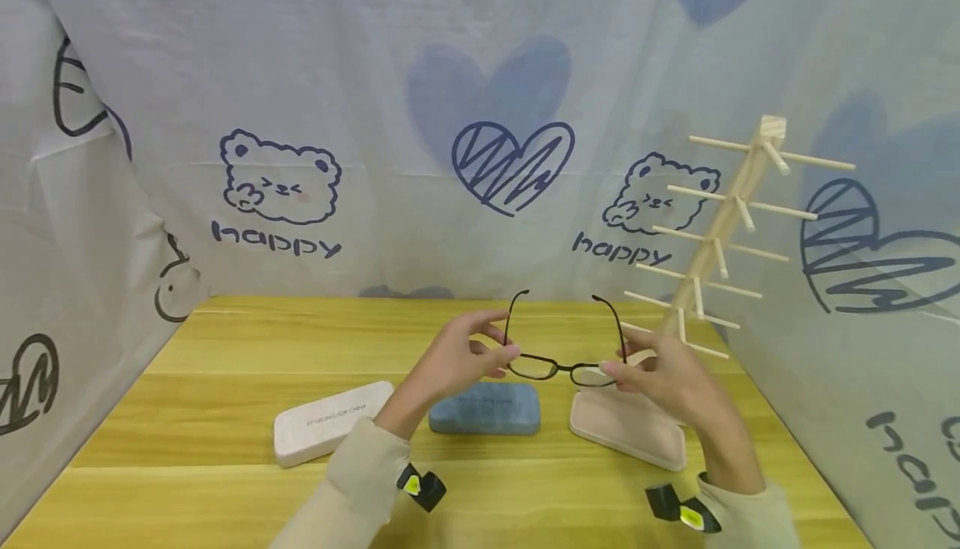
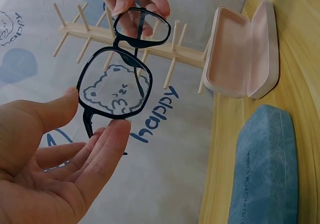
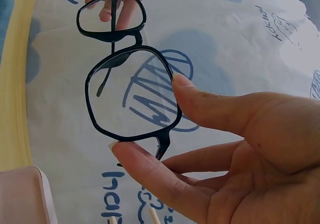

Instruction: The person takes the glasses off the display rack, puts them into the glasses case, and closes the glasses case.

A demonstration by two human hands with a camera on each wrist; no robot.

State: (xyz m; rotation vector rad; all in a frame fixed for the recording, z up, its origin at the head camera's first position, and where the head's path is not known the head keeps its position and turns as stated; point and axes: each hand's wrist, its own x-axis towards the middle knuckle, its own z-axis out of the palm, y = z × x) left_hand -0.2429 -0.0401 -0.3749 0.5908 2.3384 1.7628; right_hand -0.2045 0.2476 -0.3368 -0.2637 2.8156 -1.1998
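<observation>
A pair of black-framed eyeglasses (image 1: 564,368) is held up above the table, both temples unfolded and pointing away from me. My left hand (image 1: 467,355) pinches the left end of the frame between thumb and fingers. On the other side, my right hand (image 1: 660,370) pinches the right end near the hinge. In the left wrist view, the thumb and fingertips of the left hand (image 2: 65,159) sit at the edges of one lens rim. The right wrist view has the right hand (image 3: 225,144) gripping the other rim the same way.
On the wood-grain table (image 1: 202,416) lie a closed white glasses case (image 1: 322,424), a closed blue case (image 1: 484,411) and an open pale pink case (image 1: 630,426). A wooden rack with pegs (image 1: 720,237) stands at the back right. Printed cloth (image 1: 375,66) hangs behind.
</observation>
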